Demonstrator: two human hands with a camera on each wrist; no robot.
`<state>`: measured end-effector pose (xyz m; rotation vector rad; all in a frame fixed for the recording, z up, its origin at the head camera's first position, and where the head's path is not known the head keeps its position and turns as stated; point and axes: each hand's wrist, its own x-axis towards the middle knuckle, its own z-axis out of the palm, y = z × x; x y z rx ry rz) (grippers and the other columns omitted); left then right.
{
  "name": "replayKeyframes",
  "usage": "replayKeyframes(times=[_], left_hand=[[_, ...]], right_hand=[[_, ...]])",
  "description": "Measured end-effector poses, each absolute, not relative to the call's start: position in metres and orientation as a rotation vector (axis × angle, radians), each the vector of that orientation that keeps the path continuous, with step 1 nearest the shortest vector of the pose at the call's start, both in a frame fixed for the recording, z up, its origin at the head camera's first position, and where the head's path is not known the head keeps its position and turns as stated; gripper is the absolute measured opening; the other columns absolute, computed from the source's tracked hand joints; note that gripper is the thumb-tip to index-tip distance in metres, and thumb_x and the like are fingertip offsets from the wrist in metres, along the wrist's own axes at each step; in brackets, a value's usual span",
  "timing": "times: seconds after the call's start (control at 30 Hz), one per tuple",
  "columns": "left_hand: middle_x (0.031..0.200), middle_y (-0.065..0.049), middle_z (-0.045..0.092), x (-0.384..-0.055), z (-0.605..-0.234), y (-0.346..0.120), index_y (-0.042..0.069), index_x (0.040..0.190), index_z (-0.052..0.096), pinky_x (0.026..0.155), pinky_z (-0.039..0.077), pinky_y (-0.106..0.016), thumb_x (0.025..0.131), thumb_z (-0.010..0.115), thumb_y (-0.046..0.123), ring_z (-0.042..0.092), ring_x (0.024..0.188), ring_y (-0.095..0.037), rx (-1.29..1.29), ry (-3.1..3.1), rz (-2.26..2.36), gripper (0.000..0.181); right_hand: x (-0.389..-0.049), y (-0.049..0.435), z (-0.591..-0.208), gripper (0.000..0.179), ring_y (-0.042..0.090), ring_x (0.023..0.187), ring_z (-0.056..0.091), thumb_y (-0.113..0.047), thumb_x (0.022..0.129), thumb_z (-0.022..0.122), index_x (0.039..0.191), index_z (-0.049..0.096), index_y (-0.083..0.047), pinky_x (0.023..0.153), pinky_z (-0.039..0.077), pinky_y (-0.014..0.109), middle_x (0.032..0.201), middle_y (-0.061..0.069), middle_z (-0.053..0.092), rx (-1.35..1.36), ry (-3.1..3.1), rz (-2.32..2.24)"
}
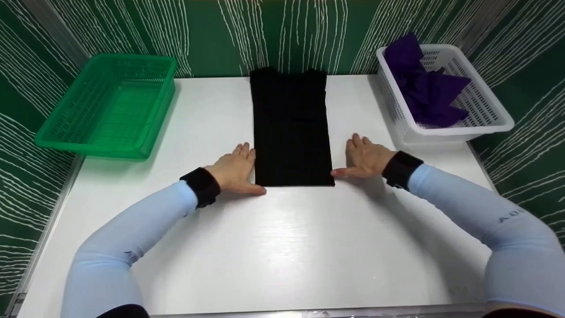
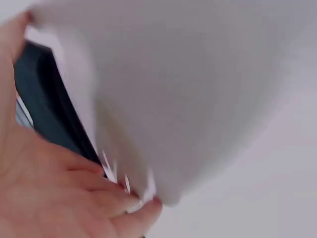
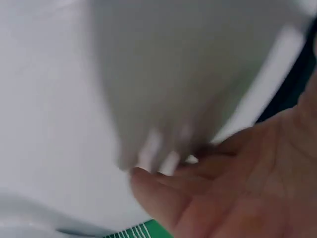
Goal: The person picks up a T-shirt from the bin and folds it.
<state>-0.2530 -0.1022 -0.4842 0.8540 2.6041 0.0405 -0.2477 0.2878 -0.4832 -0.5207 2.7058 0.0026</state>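
Note:
A black cloth (image 1: 291,132), folded into a long rectangle, lies flat on the white table (image 1: 282,251), its far end at the back edge. Beside its left edge is my left hand (image 1: 234,171), fingers straight and pointing away, thumb stretched just below the near left corner. The right hand (image 1: 366,158) stands off the right edge with fingers extended; its thumb tip comes right up to the near right corner. In the left wrist view the dark cloth (image 2: 52,99) shows behind the straight fingers (image 2: 109,208). The right wrist view has the palm and extended fingers (image 3: 163,196) close over the tabletop.
At the back left stands a green plastic basket (image 1: 152,119) with nothing visible inside. A white basket (image 1: 463,131) at the back right holds crumpled purple cloth (image 1: 423,88). Green walls (image 1: 282,35) with white streaks border the table's back and sides.

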Motion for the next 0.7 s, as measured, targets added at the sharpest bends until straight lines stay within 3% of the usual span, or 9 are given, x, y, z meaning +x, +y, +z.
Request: replayKeyframes(times=[0.07,0.13,0.23,0.33,0.43,0.53,0.7], left_hand=[[0.177,-0.029,0.023,-0.249,-0.485,-0.106,-0.005,0.169,0.028,0.127,0.039,-0.057,0.096,0.071,0.066,0.029,0.163,-0.045,0.993,2.635,0.094,0.11],[0.169,-0.023,0.042,-0.244,-0.488,-0.104,0.0,0.163,0.044,0.116,0.052,-0.053,0.099,0.073,0.052,0.047,0.151,-0.04,1.167,2.665,0.132,0.088],[0.142,-0.015,0.063,-0.238,-0.493,-0.096,0.006,0.148,0.062,0.093,0.062,-0.047,0.098,0.076,0.036,0.063,0.122,-0.032,1.387,2.717,0.133,0.06],[0.12,-0.011,0.067,-0.234,-0.495,-0.085,0.008,0.133,0.068,0.077,0.063,-0.043,0.096,0.078,0.025,0.065,0.101,-0.027,1.437,2.776,0.067,0.042],[0.112,-0.012,0.068,-0.232,-0.496,-0.074,0.006,0.127,0.068,0.072,0.064,-0.042,0.098,0.076,0.015,0.066,0.094,-0.027,1.412,2.816,-0.015,0.031],[0.109,-0.013,0.069,-0.233,-0.498,-0.068,0.004,0.125,0.069,0.07,0.064,-0.04,0.1,0.071,0.007,0.067,0.092,-0.028,1.398,2.842,-0.06,0.025],[0.099,-0.012,0.07,-0.236,-0.501,-0.067,0.003,0.111,0.073,0.067,0.064,-0.038,0.1,0.069,0.004,0.068,0.084,-0.026,1.387,2.932,-0.021,0.012]], right_hand=[[-0.24,0.286,-0.477,0.118,0.059,0.149,0.044,-0.084,0.093,0.06,0.16,0.039,0.012,0.123,0.039,0.067,0.164,0.04,0.038,-0.584,2.752,-0.005],[-0.232,0.278,-0.476,0.105,0.051,0.133,0.06,-0.081,0.09,0.068,0.149,0.056,0.005,0.116,0.046,0.064,0.147,0.031,0.058,-0.776,2.808,-0.016],[-0.221,0.26,-0.481,0.079,0.037,0.105,0.068,-0.072,0.087,0.078,0.126,0.07,-0.003,0.099,0.057,0.056,0.115,0.016,0.069,-1.173,2.853,-0.012],[-0.214,0.245,-0.488,0.05,0.028,0.08,0.066,-0.05,0.088,0.086,0.105,0.071,-0.005,0.073,0.06,0.047,0.093,0.009,0.066,-1.435,2.87,0.017],[-0.212,0.238,-0.492,0.031,0.026,0.066,0.065,-0.028,0.087,0.087,0.09,0.068,-0.004,0.057,0.058,0.045,0.08,0.009,0.064,-1.523,2.907,0.089],[-0.211,0.236,-0.493,0.023,0.026,0.058,0.064,-0.014,0.089,0.085,0.083,0.065,-0.003,0.05,0.055,0.044,0.074,0.01,0.064,-1.552,2.902,0.159],[-0.211,0.237,-0.49,0.016,0.028,0.058,0.066,-0.007,0.091,0.08,0.085,0.066,-0.003,0.052,0.057,0.046,0.076,0.011,0.067,-1.521,2.891,0.135]])
